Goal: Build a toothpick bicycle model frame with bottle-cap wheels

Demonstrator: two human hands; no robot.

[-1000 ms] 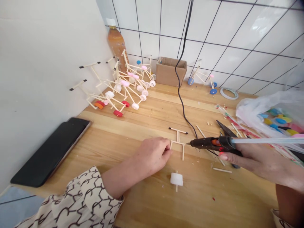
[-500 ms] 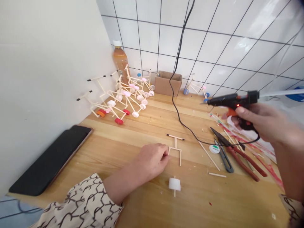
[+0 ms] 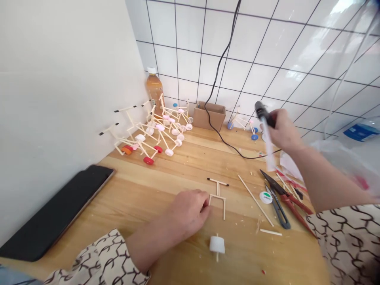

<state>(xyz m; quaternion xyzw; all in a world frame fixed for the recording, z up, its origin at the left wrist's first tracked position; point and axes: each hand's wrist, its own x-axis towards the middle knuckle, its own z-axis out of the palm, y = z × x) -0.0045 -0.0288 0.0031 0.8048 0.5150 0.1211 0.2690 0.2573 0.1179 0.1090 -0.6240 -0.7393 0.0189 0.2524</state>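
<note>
My left hand (image 3: 190, 209) rests on the wooden table with its fingers closed on the left leg of a small stick frame (image 3: 218, 196). That frame lies flat and has a crossbar with black tips at its far end. Farther back on the right, my right hand (image 3: 283, 128) is raised above the table, gripping a black glue gun (image 3: 264, 113). A pale glue stick (image 3: 268, 146) trails from the gun toward me. Close in front of the frame, a white cap (image 3: 217, 244) has a thin stick through it.
Several stick models with coloured wheels (image 3: 160, 127) stand at the back left, near a bottle (image 3: 154, 89). A cardboard box (image 3: 209, 115) is against the tiled wall. Pliers (image 3: 292, 204), scissors (image 3: 279, 206) and a loose stick (image 3: 255, 200) lie right. A phone (image 3: 56, 209) is left.
My right hand has moved left and back with the glue gun, which has turned so the glue stick points toward me. My left hand stays on the frame. The view has tilted up slightly.
</note>
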